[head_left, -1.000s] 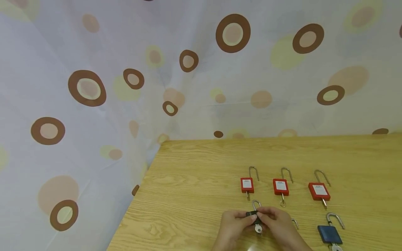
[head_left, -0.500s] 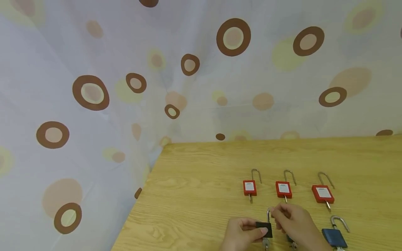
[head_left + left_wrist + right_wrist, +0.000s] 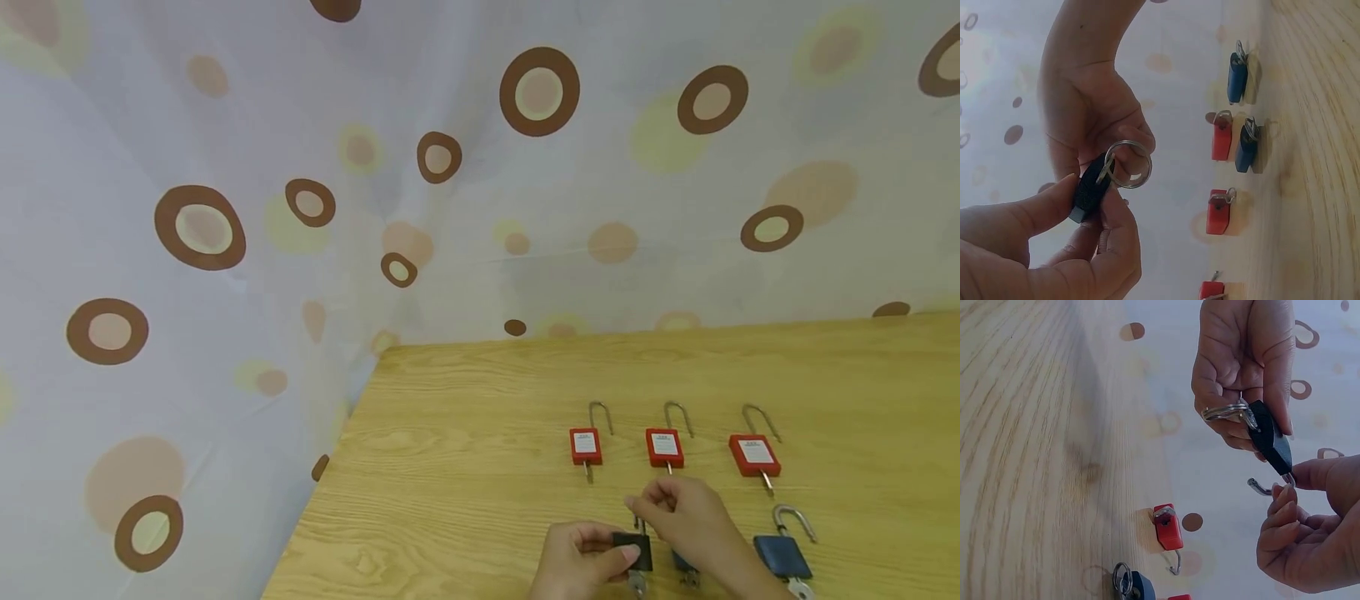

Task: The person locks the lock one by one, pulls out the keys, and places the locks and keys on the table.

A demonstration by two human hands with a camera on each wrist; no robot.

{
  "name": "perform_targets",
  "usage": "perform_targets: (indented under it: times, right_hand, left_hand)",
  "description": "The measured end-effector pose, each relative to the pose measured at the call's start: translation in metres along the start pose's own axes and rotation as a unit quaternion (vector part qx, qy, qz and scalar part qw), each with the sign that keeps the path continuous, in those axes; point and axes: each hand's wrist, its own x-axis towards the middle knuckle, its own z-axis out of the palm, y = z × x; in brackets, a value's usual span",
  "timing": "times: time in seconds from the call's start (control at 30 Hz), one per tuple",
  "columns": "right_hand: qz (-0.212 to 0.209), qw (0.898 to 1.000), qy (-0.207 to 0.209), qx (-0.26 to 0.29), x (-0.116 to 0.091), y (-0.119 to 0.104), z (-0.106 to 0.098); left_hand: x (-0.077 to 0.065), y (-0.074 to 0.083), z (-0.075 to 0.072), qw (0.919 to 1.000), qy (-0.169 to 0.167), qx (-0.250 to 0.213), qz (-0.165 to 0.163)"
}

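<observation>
Before you, a pale cloth (image 3: 480,283) printed with brown, yellowish and peach ovals rises behind the desk's far edge and along its left edge. The wood-grained desk (image 3: 435,467) comes next. Over it, well in from the left edge and well apart from the far edge, your right hand (image 3: 688,518) and your left hand (image 3: 572,558) both grasp one black padlock (image 3: 632,550), raised off the surface; your left thumb and fingers pinch its body. To its right lie two blue padlocks (image 3: 783,557), one partly hidden by your right arm. Nearer the far edge, three white-labelled red padlocks (image 3: 664,448) lie in a row. Your right thumb and fingertips pinch the black one's shackle (image 3: 1259,486), its free end clear of the body. At the opposite end sit a metal ring (image 3: 1225,412) and a grey key (image 3: 637,582).
</observation>
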Motion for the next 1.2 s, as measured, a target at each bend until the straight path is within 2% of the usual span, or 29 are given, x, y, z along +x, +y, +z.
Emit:
perform_targets:
  times: [0.23, 0.47, 0.67, 0.87, 1.03, 1.2]
  right_hand:
    - [-0.015, 1.000, -0.010, 0.021, 0.000, 0.001, 0.004]
    - [-0.025, 0.997, -0.034, 0.061, 0.000, 0.005, 0.004]
    - [-0.082, 0.991, -0.056, 0.091, 0.000, 0.007, 0.000]
    - [-0.109, 0.990, -0.039, 0.082, -0.002, 0.006, 0.000]
    - [-0.140, 0.985, -0.046, 0.090, -0.002, 0.008, 0.000]
    - [-0.177, 0.981, -0.036, 0.063, -0.003, 0.011, 0.002]
  left_hand:
    - [0.003, -0.003, 0.003, 0.9997, -0.004, 0.005, -0.025]
    - [0.003, -0.006, 0.004, 0.9996, -0.006, 0.011, -0.024]
    - [0.002, -0.005, 0.004, 0.9998, 0.002, -0.003, -0.019]
    - [0.000, -0.005, 0.005, 0.9993, 0.013, -0.034, -0.008]
    - [0.001, -0.005, 0.007, 0.9992, 0.026, -0.030, -0.002]
    - [0.000, -0.005, 0.007, 0.9987, 0.038, -0.033, 0.007]
